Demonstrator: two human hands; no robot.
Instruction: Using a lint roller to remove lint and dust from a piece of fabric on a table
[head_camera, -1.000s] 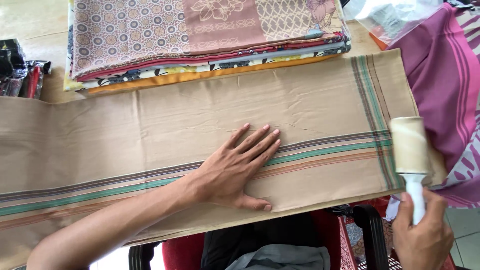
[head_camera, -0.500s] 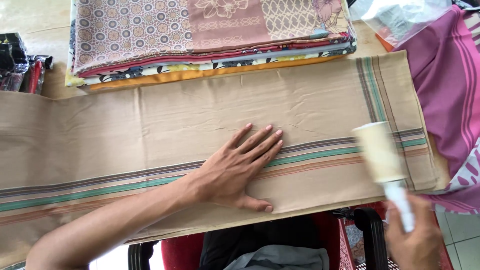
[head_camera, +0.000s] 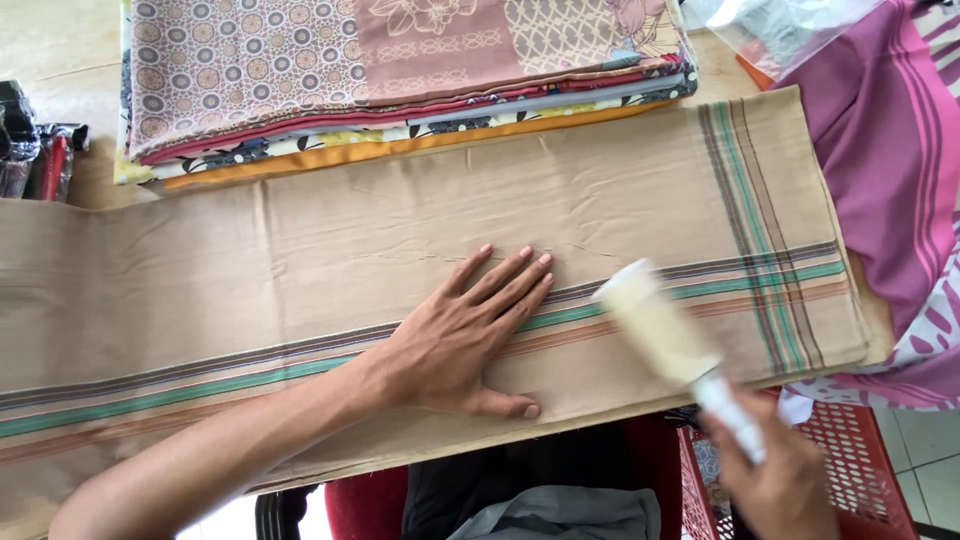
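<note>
A long tan cloth (head_camera: 600, 200) with green and brown stripes lies flat across the table. My left hand (head_camera: 470, 335) presses palm-down on it near the middle, fingers spread. My right hand (head_camera: 775, 480) at the lower right grips the white handle of a lint roller (head_camera: 660, 330). The roller's cream head rests tilted on the striped band, just right of my left fingertips.
A stack of folded patterned fabrics (head_camera: 400, 80) lies behind the tan cloth. Purple and pink striped cloth (head_camera: 890, 170) lies at the right, with a clear plastic bag (head_camera: 780, 30) above it. Dark packets (head_camera: 30, 140) sit at far left. A red perforated basket (head_camera: 860, 460) stands below the table edge.
The lint roller has travelled left along the stripes from the cloth's right end toward my left hand, tilting over. My left hand stayed planted.
</note>
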